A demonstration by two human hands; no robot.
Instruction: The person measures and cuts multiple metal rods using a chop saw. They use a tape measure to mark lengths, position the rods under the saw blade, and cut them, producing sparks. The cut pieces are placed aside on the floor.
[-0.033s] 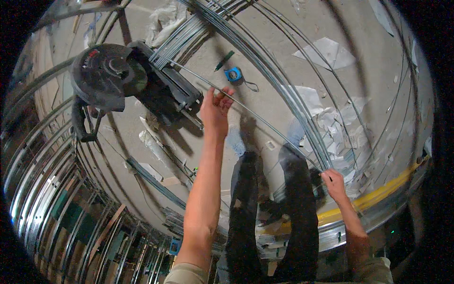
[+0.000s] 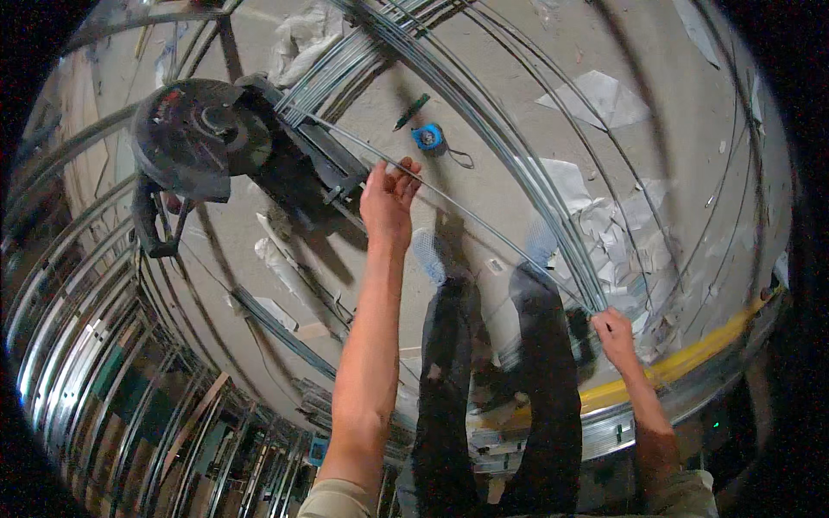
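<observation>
A thin metal rod [image 2: 484, 222] runs slantwise from the chop saw [image 2: 197, 138] on the left down to the right. My left hand [image 2: 390, 203] has its fingers curled loosely round this rod, a little right of the saw's base. Down at the right, my right hand [image 2: 614, 335] is closed on the rod's near end, where the ends of a long bundle of rods [image 2: 509, 129] also meet; how many it grips is hidden. The saw's black guard and handle stand over the far part of the rod's left side.
On the floor lie a blue tape measure [image 2: 427, 136] and a dark green pen [image 2: 412, 112]. Torn white sheets [image 2: 596, 229] lie under the rods at right. Stacked metal channels [image 2: 78, 363] fill the left, and a yellow strip [image 2: 691, 356] curves along the near right.
My left hand has shifted very slightly to the left and nearer to me along with the rod. The right hand has moved barely to the right.
</observation>
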